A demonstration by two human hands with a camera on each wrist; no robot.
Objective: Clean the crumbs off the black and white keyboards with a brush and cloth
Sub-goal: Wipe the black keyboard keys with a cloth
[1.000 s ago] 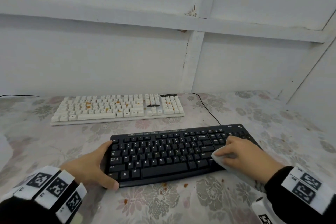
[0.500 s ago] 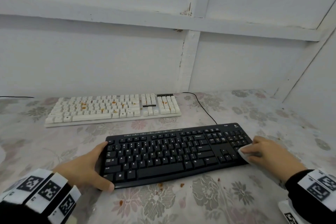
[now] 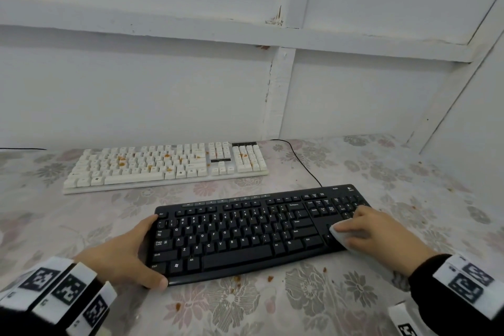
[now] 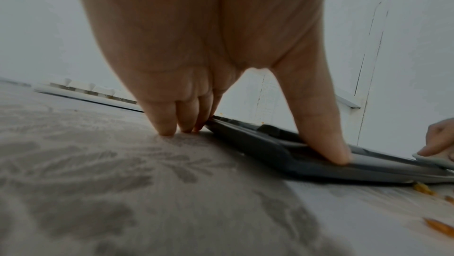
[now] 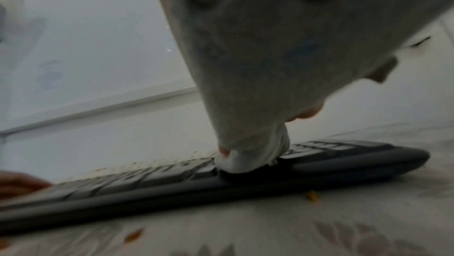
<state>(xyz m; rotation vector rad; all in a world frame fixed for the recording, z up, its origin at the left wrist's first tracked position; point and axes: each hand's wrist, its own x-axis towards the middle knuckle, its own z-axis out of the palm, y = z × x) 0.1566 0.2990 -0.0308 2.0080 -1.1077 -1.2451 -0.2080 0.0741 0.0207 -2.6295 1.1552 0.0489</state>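
Cloth clutched in right hand presses black keyboard; left hand grips its end. Light, even strokes seem best.

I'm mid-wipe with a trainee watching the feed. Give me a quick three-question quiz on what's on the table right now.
1. True or false: orange crumbs lie on the white keyboard.
2. What does the right hand press onto the black keyboard? A) a brush B) a white cloth C) a sponge
3. Fill in: the left hand holds the black keyboard at its ____ end.

Key: 1 true; 2 B; 3 left.
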